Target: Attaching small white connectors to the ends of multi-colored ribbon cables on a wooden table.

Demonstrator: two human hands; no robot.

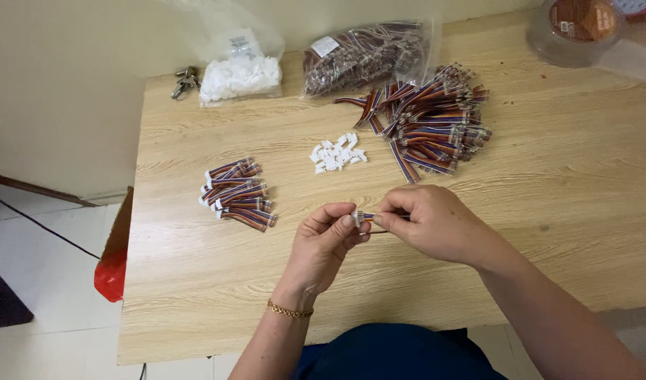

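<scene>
Far left, off the pale wood-grain worktop [196, 295]: white tiled floor [41, 239], a thin black cable [41, 226] across it, and a crumpled red bag [110, 271] hanging against the worktop's left edge. Near the back left corner, a small bunch of grey metal keys [184, 81], just beside a clear plastic bag of small white plastic connector housings [238, 74] bearing a small pale rectangular label near its top. Further right along the back edge, a clear plastic bag packed with dark multicoloured ribbon cables [362, 60], white rectangular label at its upper left corner.

In front, toward the left side, a small pile of short rainbow ribbon cables with white ends [237, 193]; open bare worktop between it and the near edge. Mid-worktop, a loose heap of tiny white plastic housings [337, 153], well apart from the left pile, near a large sprawling heap of rainbow ribbon cables [432, 123] to its right.

Nearest the front, left hand [323, 246], gold chain bracelet [290, 310] on the wrist, grip pinching a white housing [356, 217] between thumb and fingertips. Right hand [435, 222], grip pinching a short rainbow ribbon cable [369, 217], cable end meeting the housing, both held just above the worktop. Nothing lying between hands and heaps. Wide bare worktop to the right; at the far right back corner, a round clear plastic container with a reddish-brown lid [576, 28].
</scene>
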